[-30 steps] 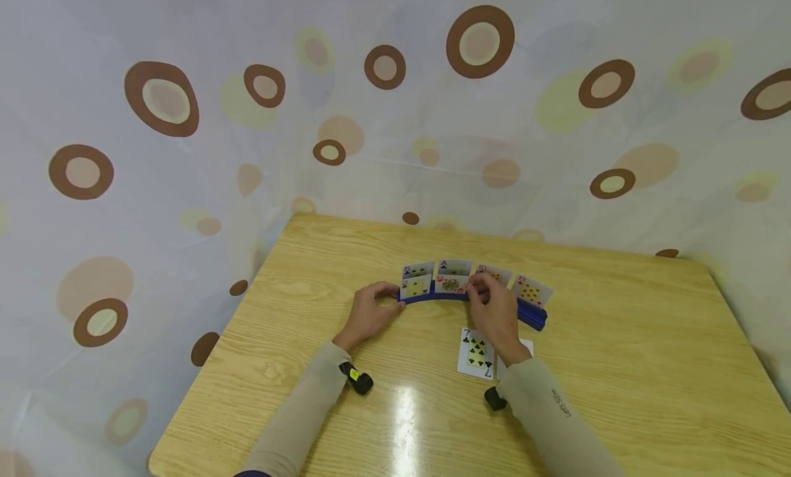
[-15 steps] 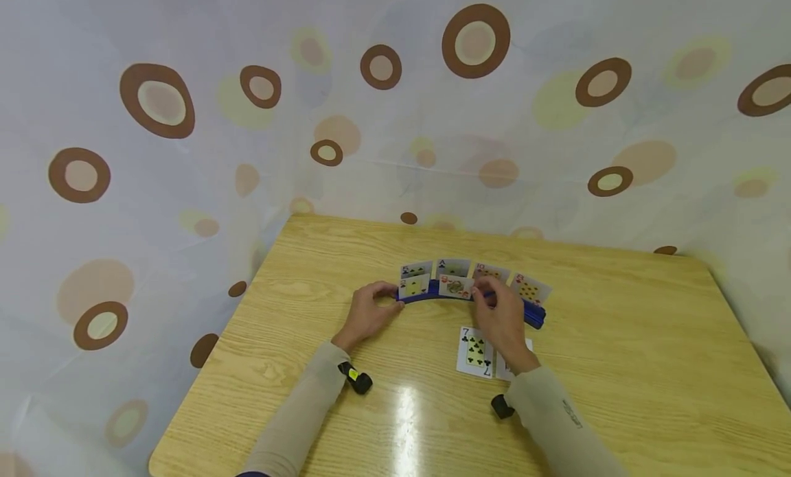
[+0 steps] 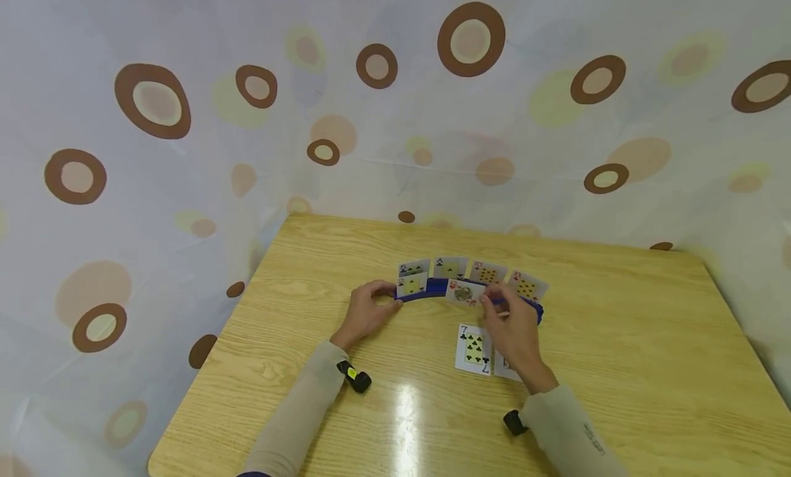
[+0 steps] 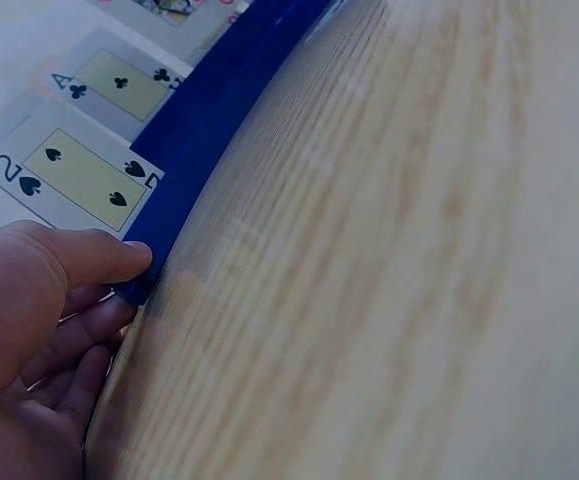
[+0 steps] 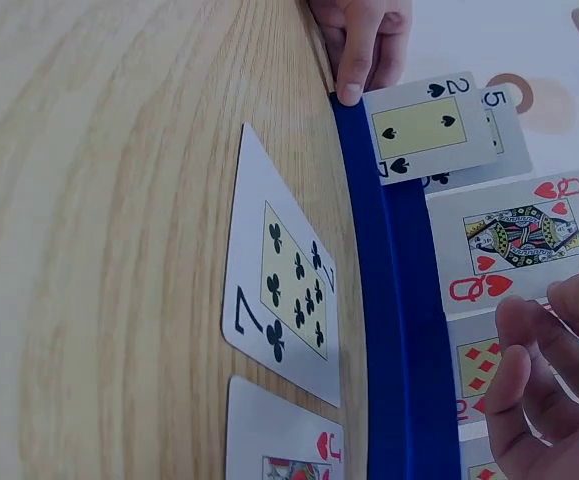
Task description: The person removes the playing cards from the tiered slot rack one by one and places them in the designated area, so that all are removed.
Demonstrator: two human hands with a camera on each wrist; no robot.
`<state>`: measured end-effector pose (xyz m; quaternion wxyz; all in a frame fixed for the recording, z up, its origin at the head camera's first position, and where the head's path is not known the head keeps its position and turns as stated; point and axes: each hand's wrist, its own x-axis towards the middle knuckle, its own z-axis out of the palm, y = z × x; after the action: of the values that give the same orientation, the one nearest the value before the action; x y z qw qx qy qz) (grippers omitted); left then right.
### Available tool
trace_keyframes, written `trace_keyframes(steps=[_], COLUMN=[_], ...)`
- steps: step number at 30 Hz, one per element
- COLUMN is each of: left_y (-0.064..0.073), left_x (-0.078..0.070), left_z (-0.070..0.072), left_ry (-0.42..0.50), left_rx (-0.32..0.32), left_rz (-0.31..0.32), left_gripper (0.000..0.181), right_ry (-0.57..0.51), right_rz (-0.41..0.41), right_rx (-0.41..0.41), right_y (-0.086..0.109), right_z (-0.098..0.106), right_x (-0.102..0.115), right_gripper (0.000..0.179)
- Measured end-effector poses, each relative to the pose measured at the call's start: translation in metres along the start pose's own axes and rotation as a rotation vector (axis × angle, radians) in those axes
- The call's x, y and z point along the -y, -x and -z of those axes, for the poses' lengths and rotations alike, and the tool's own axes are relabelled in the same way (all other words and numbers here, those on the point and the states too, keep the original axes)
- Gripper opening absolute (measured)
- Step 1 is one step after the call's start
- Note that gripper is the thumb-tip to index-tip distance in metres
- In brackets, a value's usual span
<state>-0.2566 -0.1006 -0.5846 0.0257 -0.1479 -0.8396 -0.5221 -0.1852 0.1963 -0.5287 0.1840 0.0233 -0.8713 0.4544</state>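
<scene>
My left hand (image 3: 366, 313) grips the left end of a curved blue card holder (image 3: 436, 287), thumb on its front in the left wrist view. Between the thumb and fingers of my right hand (image 3: 514, 326) is the queen of hearts (image 5: 522, 236), pinched by its right edge and tilted in front of the holder. The two of spades (image 4: 86, 180) stands in the front row at the left, overlapping a five (image 3: 413, 265). Behind stand the ace of clubs (image 3: 450, 266), the ten of diamonds (image 3: 487, 272) and another red card (image 3: 527, 285).
The seven of clubs (image 3: 473, 349) lies face up on the wooden table (image 3: 630, 367), nearer than the holder. Beside it is the jack of hearts (image 5: 279, 440), partly under my right hand in the head view. A patterned curtain (image 3: 395, 120) rises behind the table.
My right hand has drawn the queen of hearts rightward along the holder, away from in front of the ace. More blue holder shows beside the two of spades. My left hand keeps its grip.
</scene>
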Motion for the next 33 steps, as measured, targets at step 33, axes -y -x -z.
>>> trace_keyframes(steps=[33], left_y=[0.001], left_x=[-0.003], left_z=[0.000], left_ry=[0.003], left_rx=[0.008], left_rz=[0.034], left_gripper=[0.030], right_ry=[0.099], right_rz=[-0.188], right_rx=[-0.067], right_y=[0.035], right_z=[0.063], right_x=[-0.022], right_gripper=[0.018])
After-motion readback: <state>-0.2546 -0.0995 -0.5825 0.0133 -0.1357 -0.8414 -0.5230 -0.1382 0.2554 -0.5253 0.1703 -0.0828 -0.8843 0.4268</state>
